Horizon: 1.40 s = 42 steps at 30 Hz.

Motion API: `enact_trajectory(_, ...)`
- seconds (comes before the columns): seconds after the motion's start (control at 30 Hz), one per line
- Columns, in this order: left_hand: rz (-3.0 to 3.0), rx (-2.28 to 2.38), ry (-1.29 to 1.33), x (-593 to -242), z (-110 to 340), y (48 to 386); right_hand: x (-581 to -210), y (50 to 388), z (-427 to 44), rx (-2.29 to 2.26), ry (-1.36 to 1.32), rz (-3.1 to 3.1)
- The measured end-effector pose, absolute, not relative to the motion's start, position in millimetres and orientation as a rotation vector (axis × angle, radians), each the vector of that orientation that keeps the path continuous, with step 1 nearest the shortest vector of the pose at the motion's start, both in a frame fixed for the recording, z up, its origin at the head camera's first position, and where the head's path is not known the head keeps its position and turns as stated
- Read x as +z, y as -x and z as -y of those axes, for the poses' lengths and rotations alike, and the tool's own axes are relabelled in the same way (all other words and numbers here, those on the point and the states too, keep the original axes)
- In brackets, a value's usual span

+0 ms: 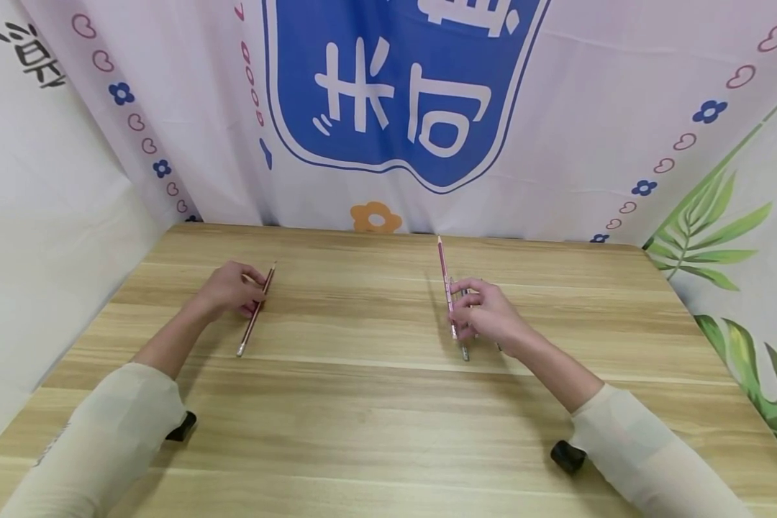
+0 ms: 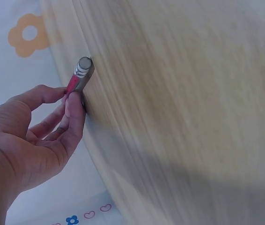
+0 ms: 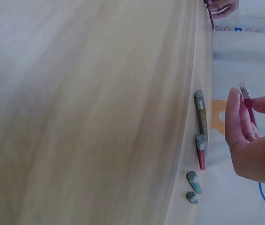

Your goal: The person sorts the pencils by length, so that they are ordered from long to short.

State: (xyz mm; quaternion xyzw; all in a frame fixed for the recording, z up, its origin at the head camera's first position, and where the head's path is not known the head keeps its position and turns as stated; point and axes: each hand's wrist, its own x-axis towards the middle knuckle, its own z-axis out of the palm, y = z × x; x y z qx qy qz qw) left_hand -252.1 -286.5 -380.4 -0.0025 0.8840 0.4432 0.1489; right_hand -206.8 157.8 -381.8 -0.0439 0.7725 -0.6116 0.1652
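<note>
On the left side of the wooden table [image 1: 350, 424], the left hand [image 1: 232, 289] pinches a dark red pencil [image 1: 251, 327] between thumb and fingers, near its middle. The sharp tip points away from the person and the blunt end points back. It is hard to tell if this pencil touches the wood. It looks light, stiff and thin, so a soft pinch near the middle should be enough. It may be smooth and could roll, and its tip might snap if it gets bumped.

Farther right, the right hand [image 1: 490, 314] pinches a pink pencil [image 1: 444, 266] nearer its blunt end, up off the wood. Held there, the long front part could tip down. Under and beside this hand, four more pencils [image 3: 201, 157] lie close together on the table.
</note>
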Motion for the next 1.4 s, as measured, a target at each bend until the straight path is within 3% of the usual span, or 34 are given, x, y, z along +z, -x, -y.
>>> enact_trajectory(1.4, -2.507, 1.285, 0.007, -378, 294, 255, -380, 216, -109, -1.752, 0.185, -2.119)
